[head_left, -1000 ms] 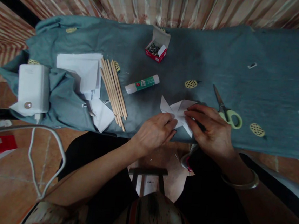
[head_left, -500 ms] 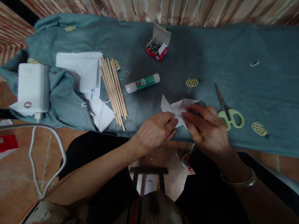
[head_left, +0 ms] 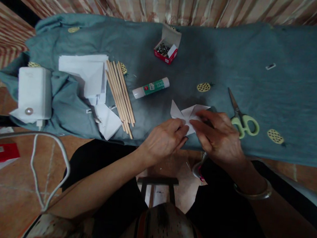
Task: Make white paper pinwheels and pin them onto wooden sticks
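A white paper pinwheel with pointed, folded blades lies near the front edge of the cloth-covered table. My left hand pinches its near left side, thumb and fingers closed around the paper by the centre. From the right, my right hand grips the pinwheel too, its fingertips resting on the folds by the middle. Part of the paper is hidden under both hands. Just beyond my right hand lie scissors with light green handles. A glue stick rests to the left of the pinwheel.
An opened red box of small metal pins stands toward the back. On the left are wooden sticks, white paper sheets and a white device with a cable. Blue-green cloth covers the table.
My right hand's fingers have shifted slightly on the paper, toward the pinwheel's centre. My left hand stays in place, and the other things have not moved.
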`<state>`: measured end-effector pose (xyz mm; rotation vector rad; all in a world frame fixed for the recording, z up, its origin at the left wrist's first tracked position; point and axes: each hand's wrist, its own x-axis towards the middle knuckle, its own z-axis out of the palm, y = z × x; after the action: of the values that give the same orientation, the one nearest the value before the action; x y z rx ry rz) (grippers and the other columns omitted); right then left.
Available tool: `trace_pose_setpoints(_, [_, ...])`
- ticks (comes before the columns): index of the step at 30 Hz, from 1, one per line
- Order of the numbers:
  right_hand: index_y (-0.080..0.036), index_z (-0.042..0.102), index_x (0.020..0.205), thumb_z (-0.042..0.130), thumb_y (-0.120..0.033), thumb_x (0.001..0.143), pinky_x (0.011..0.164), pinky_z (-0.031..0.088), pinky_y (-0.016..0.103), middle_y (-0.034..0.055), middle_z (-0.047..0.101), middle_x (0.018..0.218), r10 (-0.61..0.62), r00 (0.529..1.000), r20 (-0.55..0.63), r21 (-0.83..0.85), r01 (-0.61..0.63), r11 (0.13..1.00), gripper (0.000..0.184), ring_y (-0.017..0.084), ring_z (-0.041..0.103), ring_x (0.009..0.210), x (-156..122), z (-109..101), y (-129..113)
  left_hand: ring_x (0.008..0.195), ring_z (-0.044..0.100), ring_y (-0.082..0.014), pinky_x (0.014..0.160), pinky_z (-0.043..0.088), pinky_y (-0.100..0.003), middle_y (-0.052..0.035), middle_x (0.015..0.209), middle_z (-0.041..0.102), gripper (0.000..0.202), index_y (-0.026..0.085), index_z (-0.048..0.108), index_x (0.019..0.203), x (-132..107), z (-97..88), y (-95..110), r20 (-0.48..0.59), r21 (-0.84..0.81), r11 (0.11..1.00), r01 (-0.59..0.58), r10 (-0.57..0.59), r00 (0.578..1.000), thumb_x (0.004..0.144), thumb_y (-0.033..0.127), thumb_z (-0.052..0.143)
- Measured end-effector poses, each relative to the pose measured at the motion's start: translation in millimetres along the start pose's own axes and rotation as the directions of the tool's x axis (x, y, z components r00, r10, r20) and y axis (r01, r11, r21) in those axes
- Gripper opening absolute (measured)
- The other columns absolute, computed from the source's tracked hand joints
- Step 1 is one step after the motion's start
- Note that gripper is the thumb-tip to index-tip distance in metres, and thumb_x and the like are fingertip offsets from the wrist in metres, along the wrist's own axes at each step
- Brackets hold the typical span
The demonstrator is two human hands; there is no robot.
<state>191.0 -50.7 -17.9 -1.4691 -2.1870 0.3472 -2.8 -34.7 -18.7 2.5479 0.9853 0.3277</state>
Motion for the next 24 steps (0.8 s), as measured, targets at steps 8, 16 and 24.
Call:
trace_pose_setpoints(8, [-0.030,0.068,0.105,0.050,-0.020,0.090,0.090,0.051,0.053,0.0068,0.061,0.120,-0.057,0.998,-0.003,0.011,0.057,0.998,0.026,0.031,0.059,0.108,-1.3,2.0,2.1,0.091,0.060,-0.0226,0.079,0.056,-0.035,-0.0125,0.096,0.061,0.026,0.006,0.061,0.108,0.1,0.2,0.3,-0.034,0.001,1.000,-0.027,0.027,0.999,0.095,0.023,0.046])
trace_pose_setpoints(16, [-0.034,0.066,0.109,0.047,-0.017,0.090,0.093,0.049,0.054,0.0044,0.059,0.125,-0.030,0.999,0.025,0.043,0.029,0.999,0.032,0.031,0.056,0.115,-3.6,3.6,2.2,0.091,0.062,-0.0234,0.079,0.057,-0.038,-0.0128,0.098,0.062,0.024,0.010,0.060,0.109,0.8,-2.3,1.6,0.001,-0.032,0.999,0.010,-0.010,1.000,0.095,0.023,0.047])
trace_pose_setpoints(24, [-0.025,0.066,0.108,0.045,-0.019,0.093,0.092,0.049,0.051,0.0087,0.056,0.132,-0.081,0.997,0.000,-0.072,0.081,0.994,0.026,0.030,0.053,0.118,-5.3,7.3,-3.2,0.088,0.061,-0.0222,0.077,0.056,-0.035,-0.0118,0.096,0.061,0.027,0.006,0.061,0.111,0.8,-3.2,1.4,0.000,-0.035,0.999,0.008,-0.008,1.000,0.093,0.025,0.051])
